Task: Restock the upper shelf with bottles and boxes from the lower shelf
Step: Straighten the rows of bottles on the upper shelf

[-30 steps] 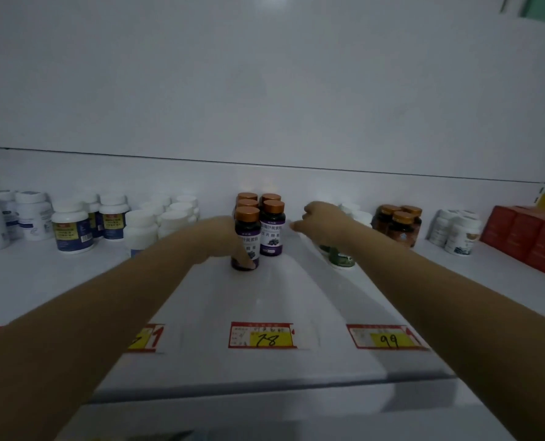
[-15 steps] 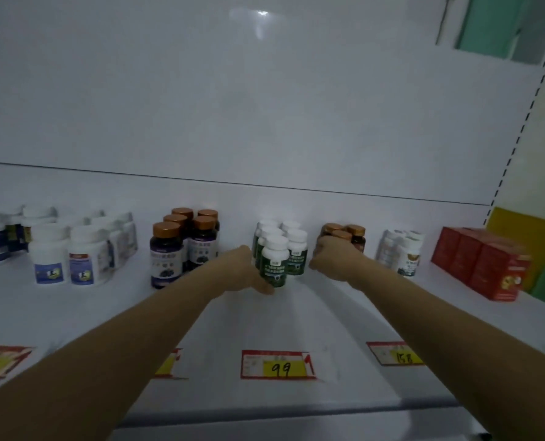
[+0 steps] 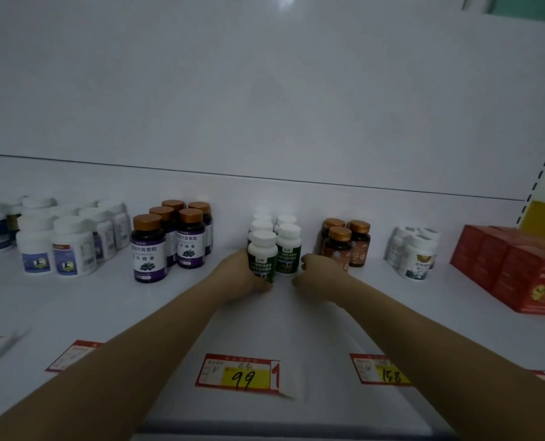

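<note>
While both bare forearms reach from the front edge toward the back wall of the white metal shelf [image 3: 296, 329], the left hand [image 3: 237, 275] grips the front green-labelled white plastic bottle [image 3: 262, 257]. Its fingers are clamped round the bottle's lower part, with the thumb across the base. This bottle stands upright about midway along the shelf, closer to the back wall than to the front edge. It touches the second green-labelled bottle [image 3: 288, 249] on its right, and 3 more of the same kind stand behind them.

The right hand [image 3: 320, 272] sits just beside that second bottle, fingers curled; whether they clasp it or only lie near it cannot be told.

Toward the left edge stand 5 dark bottles with purple labels and copper caps [image 3: 148, 249], then white jars with blue labels [image 3: 74, 249]. Toward the right edge are 3 brown bottles with copper caps [image 3: 358, 243], small white bottles [image 3: 419, 257] and red cardboard boxes [image 3: 512, 272]. Along the front edge lie red and yellow price tags reading 99 [image 3: 239, 374] and 158 [image 3: 382, 372].
</note>
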